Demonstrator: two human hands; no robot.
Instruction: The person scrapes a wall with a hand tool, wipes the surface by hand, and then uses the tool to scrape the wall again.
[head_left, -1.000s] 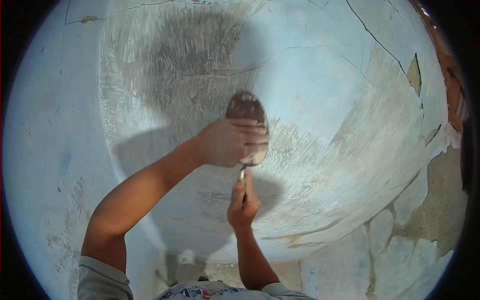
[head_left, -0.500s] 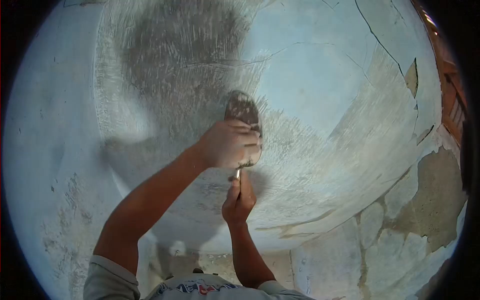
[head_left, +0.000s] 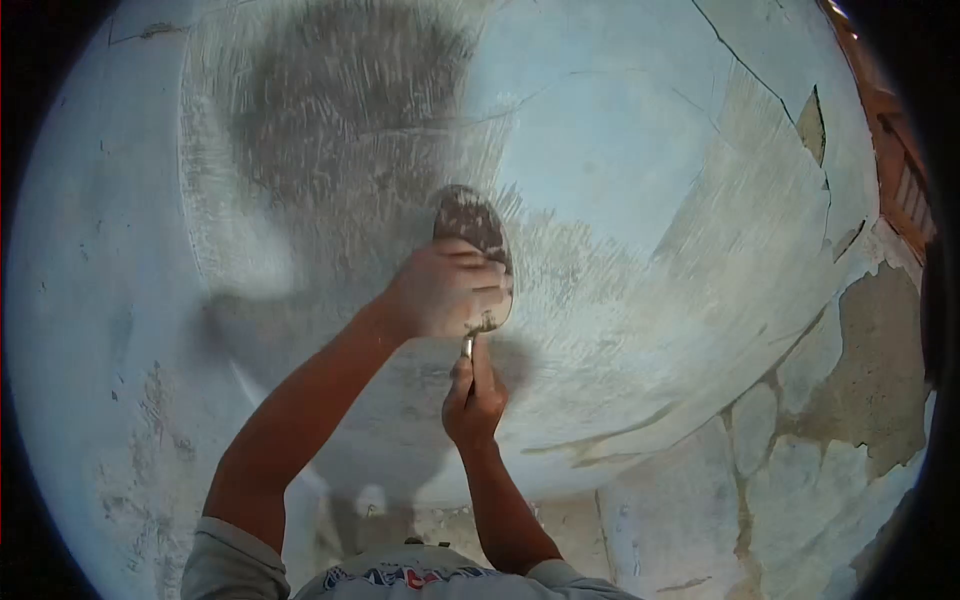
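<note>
A trowel [head_left: 470,212] with a rounded, dirt-stained blade lies against a pale blue, scratched wall [head_left: 610,150]. My right hand [head_left: 475,405] is wrapped round its handle below the blade, and a short metal neck shows above the fingers. Across the lower half of the blade rests my left hand [head_left: 440,290], its fingers bent over the face and pressing it to the wall. The left hand is slightly blurred and hides part of the blade. Around the blade the paint is scraped into rough grey streaks.
A dark shadow [head_left: 350,90] falls on the scraped area at upper left. Thin cracks run across the wall, with a broken chip [head_left: 812,125] at upper right. Bare plaster [head_left: 880,360] shows at lower right. Reddish-brown woodwork [head_left: 900,170] stands at the right edge.
The view has shifted slightly, so the wall and trowel appear a little further left. Both hands keep their hold, and the blade stays at nearly the same spot on the wall.
</note>
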